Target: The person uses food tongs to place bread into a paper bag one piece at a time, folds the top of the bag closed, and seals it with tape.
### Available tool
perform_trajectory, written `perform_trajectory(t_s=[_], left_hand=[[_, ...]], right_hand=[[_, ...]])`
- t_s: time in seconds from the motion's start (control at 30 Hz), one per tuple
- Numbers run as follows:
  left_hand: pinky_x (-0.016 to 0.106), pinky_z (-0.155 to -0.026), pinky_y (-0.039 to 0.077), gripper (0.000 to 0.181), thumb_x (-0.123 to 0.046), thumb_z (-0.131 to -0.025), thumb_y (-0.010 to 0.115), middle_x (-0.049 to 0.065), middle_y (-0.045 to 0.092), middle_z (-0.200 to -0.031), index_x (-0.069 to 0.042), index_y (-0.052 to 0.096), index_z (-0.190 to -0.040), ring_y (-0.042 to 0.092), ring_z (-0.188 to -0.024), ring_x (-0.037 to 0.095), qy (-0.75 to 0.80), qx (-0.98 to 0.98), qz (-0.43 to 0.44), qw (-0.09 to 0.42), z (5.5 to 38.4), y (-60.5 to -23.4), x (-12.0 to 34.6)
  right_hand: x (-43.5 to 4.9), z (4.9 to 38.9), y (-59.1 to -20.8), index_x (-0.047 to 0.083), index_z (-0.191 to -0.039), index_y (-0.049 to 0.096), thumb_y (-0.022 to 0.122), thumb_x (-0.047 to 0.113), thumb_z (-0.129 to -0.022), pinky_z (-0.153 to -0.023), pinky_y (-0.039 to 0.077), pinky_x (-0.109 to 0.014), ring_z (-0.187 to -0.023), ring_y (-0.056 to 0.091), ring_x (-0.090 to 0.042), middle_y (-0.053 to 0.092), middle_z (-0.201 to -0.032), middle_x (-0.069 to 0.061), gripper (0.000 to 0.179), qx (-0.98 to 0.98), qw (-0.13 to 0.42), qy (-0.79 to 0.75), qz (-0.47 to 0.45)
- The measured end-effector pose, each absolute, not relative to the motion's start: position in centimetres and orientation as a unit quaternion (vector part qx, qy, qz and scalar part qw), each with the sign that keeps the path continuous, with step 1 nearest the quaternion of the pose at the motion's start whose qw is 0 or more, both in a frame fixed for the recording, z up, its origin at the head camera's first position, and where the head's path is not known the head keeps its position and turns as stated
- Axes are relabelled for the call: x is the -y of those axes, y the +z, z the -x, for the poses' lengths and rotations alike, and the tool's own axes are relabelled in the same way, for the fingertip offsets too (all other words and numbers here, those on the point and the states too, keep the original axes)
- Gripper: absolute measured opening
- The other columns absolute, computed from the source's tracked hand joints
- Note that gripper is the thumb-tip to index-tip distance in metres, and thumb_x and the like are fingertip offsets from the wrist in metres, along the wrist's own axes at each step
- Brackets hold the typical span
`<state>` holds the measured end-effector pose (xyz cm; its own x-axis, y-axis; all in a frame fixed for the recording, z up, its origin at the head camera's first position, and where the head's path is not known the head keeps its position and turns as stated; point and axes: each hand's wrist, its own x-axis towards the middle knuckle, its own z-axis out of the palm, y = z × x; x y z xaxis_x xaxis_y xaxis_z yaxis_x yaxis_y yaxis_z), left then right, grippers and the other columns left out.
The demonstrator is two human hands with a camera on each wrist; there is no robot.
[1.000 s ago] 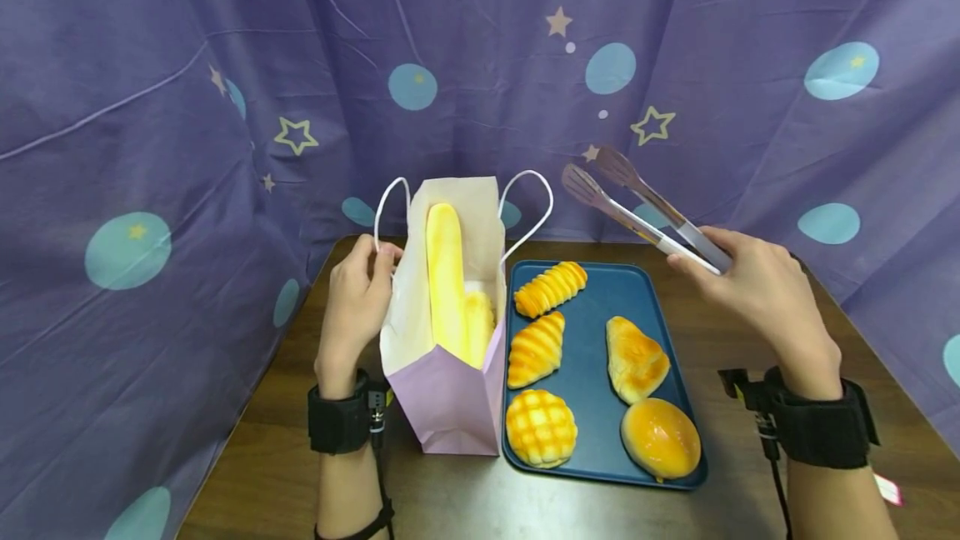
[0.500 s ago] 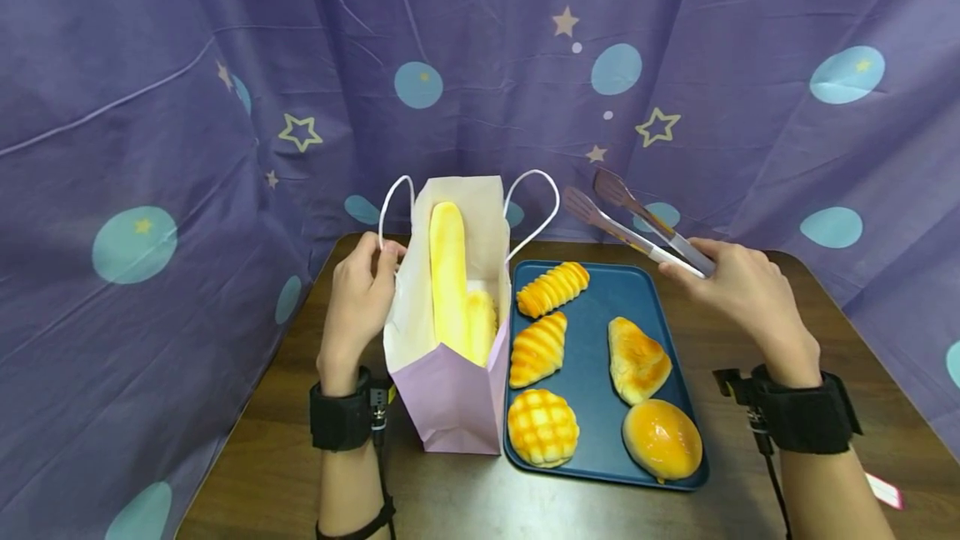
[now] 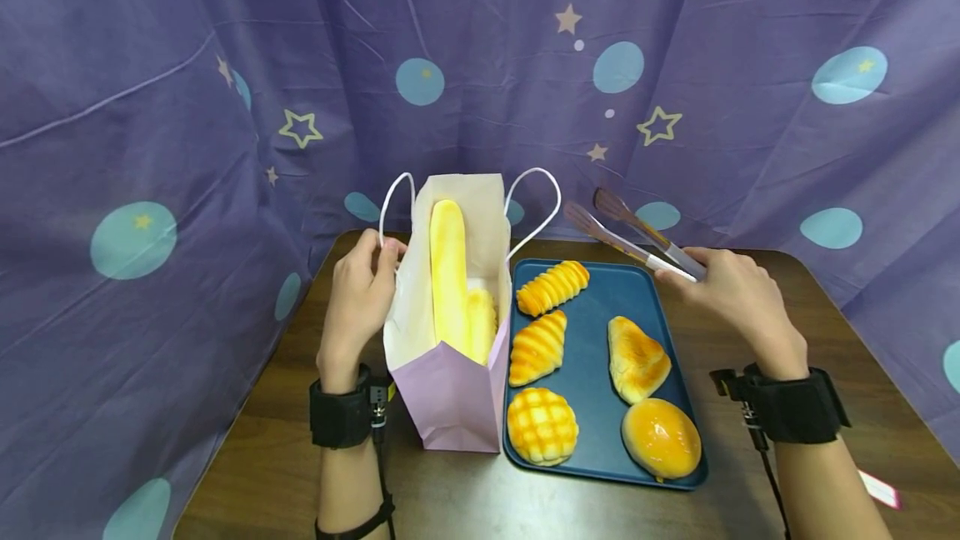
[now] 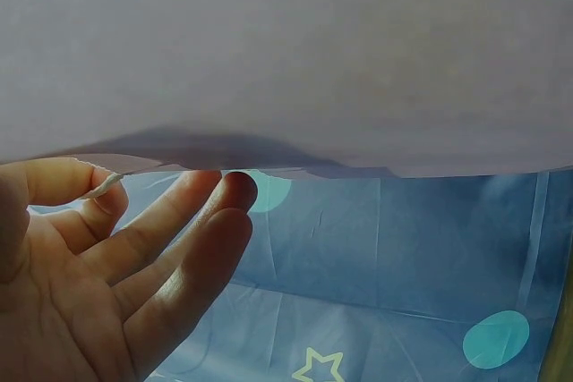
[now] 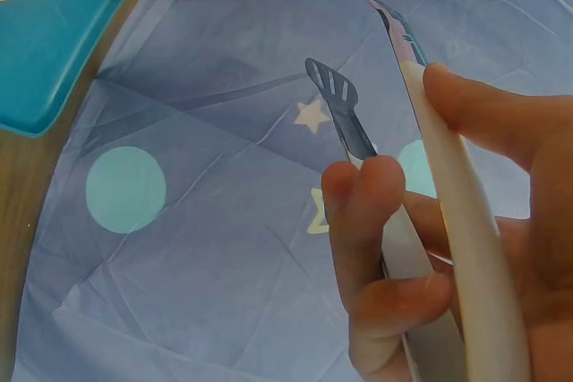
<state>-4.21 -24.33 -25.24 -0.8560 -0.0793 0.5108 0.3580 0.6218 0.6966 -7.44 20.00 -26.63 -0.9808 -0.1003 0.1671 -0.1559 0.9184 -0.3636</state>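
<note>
My left hand (image 3: 358,294) is at the left side of an upright lilac paper bag (image 3: 453,407). Its thumb and index finger pinch the bag's edge where the white cord handle (image 4: 106,187) joins, while the other fingers extend beside the paper. Inside the bag stand a long baguette (image 3: 448,273) and a shorter bread (image 3: 481,325). My right hand (image 3: 738,300) grips metal tongs (image 3: 651,255), their two arms spread and nothing between the slotted tips. The tips hang in the air beyond the far edge of a blue tray (image 3: 588,407).
Several breads lie on the tray: a spiral roll (image 3: 552,288), a striped pastry (image 3: 537,348), a grid-topped bun (image 3: 542,427), a triangular pastry (image 3: 637,359) and a round glazed bun (image 3: 661,438). A purple curtain (image 3: 480,65) hangs behind the wooden table (image 3: 255,457). A small white card (image 3: 879,490) lies at right.
My right hand has come lower and slightly left with the tongs, whose tips have dropped toward the tray's far edge. The left hand stays on the bag.
</note>
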Motion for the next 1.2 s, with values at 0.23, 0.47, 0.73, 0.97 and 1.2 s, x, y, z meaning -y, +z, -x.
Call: perform_trajectory(t_s=[0.23, 0.47, 0.73, 0.97, 1.2], left_hand=[[0.038, -0.065, 0.044, 0.026, -0.023, -0.107, 0.048, 0.014, 0.071, -0.092, -0.004, 0.065, -0.105, 0.064, -0.083, 0.026, -0.427, 0.864, 0.080, 0.256, 4.2, -25.3, 24.3], [0.037, -0.064, 0.044, 0.026, -0.023, -0.107, 0.047, 0.014, 0.071, -0.091, -0.004, 0.065, -0.105, 0.065, -0.081, 0.025, -0.427, 0.863, 0.080, 0.257, 4.2, -25.3, 24.3], [0.037, -0.065, 0.044, 0.025, -0.022, -0.107, 0.048, 0.014, 0.071, -0.091, -0.004, 0.066, -0.105, 0.065, -0.081, 0.025, -0.425, 0.863, 0.080, 0.261, 4.3, -25.2, 24.3], [0.038, -0.068, 0.046, 0.026, -0.023, -0.107, 0.047, 0.015, 0.071, -0.094, -0.004, 0.065, -0.105, 0.067, -0.086, 0.027, -0.421, 0.865, 0.079, 0.261, 4.4, -25.3, 24.4], [0.038, -0.066, 0.046, 0.026, -0.023, -0.107, 0.047, 0.015, 0.071, -0.095, -0.005, 0.065, -0.105, 0.067, -0.086, 0.027, -0.423, 0.865, 0.077, 0.260, 4.4, -25.2, 24.5]], right_hand=[[-20.2, 8.1, -27.4, -0.005, -0.134, 0.057, 0.064, 0.055, -0.093, -0.057, 0.045, -0.046, -0.071, 0.057, -0.033, 0.067, -0.093, -0.022, 0.073, 0.979, 0.043, 0.188, -0.062], [-20.2, 8.4, -28.0, -0.005, -0.132, 0.059, 0.065, 0.056, -0.091, -0.060, 0.047, -0.047, -0.076, 0.059, -0.034, 0.067, -0.100, -0.024, 0.074, 0.981, 0.023, 0.182, -0.058], [-20.5, 8.7, -28.6, -0.007, -0.130, 0.059, 0.066, 0.060, -0.089, -0.058, 0.044, -0.039, -0.074, 0.057, -0.030, 0.066, -0.097, -0.021, 0.078, 0.983, -0.030, 0.172, -0.059], [-20.6, 9.0, -29.2, -0.007, -0.133, 0.058, 0.066, 0.061, -0.089, -0.060, 0.047, -0.042, -0.078, 0.060, -0.031, 0.066, -0.104, -0.024, 0.080, 0.983, -0.056, 0.167, -0.057], [-20.7, 9.3, -29.5, -0.008, -0.132, 0.057, 0.065, 0.061, -0.089, -0.061, 0.047, -0.042, -0.078, 0.060, -0.032, 0.066, -0.104, -0.025, 0.082, 0.982, -0.064, 0.167, -0.055]])
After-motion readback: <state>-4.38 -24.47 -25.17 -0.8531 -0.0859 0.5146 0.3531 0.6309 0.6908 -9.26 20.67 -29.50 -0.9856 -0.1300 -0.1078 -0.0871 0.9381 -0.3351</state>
